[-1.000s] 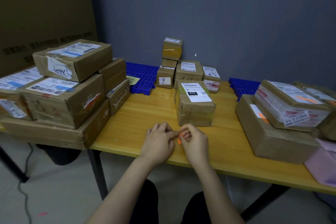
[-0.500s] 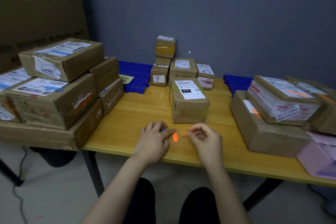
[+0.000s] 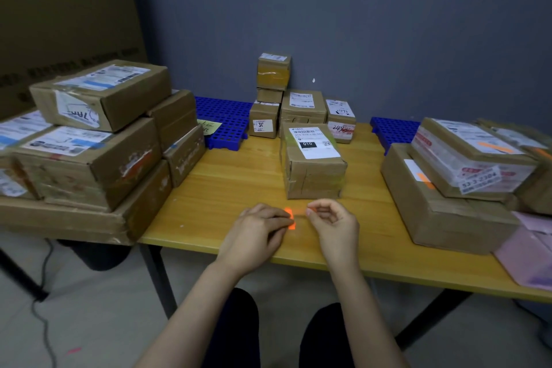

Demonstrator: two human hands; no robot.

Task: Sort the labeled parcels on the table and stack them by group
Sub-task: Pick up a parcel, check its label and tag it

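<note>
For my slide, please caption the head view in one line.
Left hand and right hand pinch small orange stickers near a brown cardboard parcel labelled 010 on a yellow wooden table.

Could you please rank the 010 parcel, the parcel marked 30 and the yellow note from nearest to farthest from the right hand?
1. 010 parcel, just beyond the right hand.
2. Parcel marked 30, farther back, slightly left.
3. Yellow note, far back-left against the blue grid.

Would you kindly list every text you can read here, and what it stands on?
"010": label of the middle parcel.
"30": front of the small parcel.
"53-3-2304": sticker on the right parcel.
Printing on the big carton: cropped.
Other fine print and handwriting: too blurred to read.
</note>
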